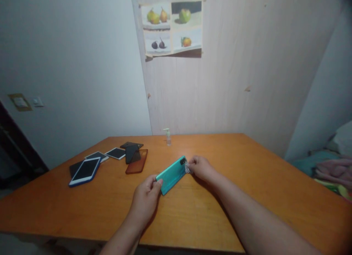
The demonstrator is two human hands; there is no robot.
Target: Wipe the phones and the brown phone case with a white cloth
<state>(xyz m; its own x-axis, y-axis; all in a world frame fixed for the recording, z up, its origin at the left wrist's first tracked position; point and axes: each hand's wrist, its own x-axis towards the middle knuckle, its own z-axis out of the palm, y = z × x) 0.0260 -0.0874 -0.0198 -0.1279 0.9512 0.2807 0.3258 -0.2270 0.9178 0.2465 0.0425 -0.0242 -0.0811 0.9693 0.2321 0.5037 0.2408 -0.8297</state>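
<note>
Teal smartphone (pixel 172 176): held at a slant over the middle of the wooden table (pixel 247 214), its glossy back turned toward my head-camera feed, the black camera block (pixel 182 161) at its upper right corner.
Left hand (pixel 145 198): closed on the smartphone's left end, thumb lying over the back; most of the other fingers are hidden from where I watch.
Right hand (pixel 202 167): pinched, thumb against fingertips, on a crumpled grey-white wipe (pixel 187 168) at the smartphone's camera end; I cannot tell whether it is paper or cloth.
Phones at left: I count a white-fronted phone in a blue case (pixel 85 170) resting partly over a dark flat item (pixel 74 169), with two white-framed phones (pixel 116 153) just behind.
Brown case (pixel 136 168): translucent, lying flat near the left hand, partly covered by a black slab (pixel 132 153).
Pump bottle (pixel 168 139): small, clear, upright near the table's far edge.
Fruit print (pixel 173 28): four panels, fixed to the pale wall panel (pixel 220 82) above.
</note>
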